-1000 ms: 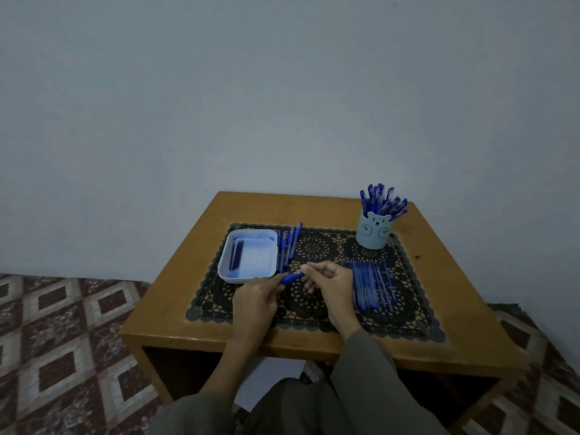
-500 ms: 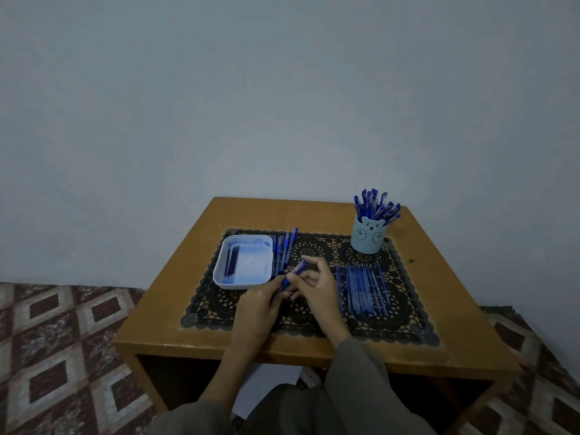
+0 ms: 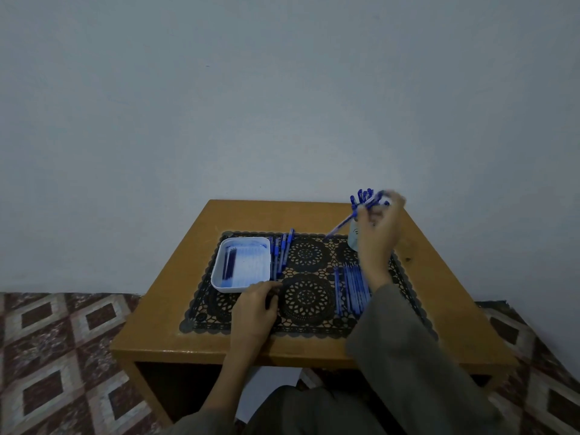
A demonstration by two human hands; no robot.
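**Right hand holds one blue pen at the pen cup; left hand rests by the tray**

Markings: a dark mark shows on the pale pen cup (image 3: 354,239). It is half hidden by the hand and too small to read.

Edges and room: the wooden table (image 3: 251,215) sits in the lower centre of the frame, its far edge against the wall. A black lace mat (image 3: 307,298) covers most of the top, leaving bare wood on every side. The cup stands at the mat's upper right corner. A white tray (image 3: 219,271) lies at the mat's upper left, with a short row of pens (image 3: 281,252) just beside its right wall. A second row of blue pens (image 3: 351,287) lies to the right, partly under the sleeve (image 3: 408,340). The mat between the two rows is open.

Item in hand: the pen (image 3: 345,221) is blue and slender, blurred, and slanted. Its lower end points down-left over the mat and its upper end is among the pens bunched in the cup.

Grip: the right hand (image 3: 378,233), raised in front of the cup, pinches this pen in curled fingers. The left hand (image 3: 255,309) lies on the mat at the tray's near right corner with its fingers curled. Whether it holds anything cannot be told.
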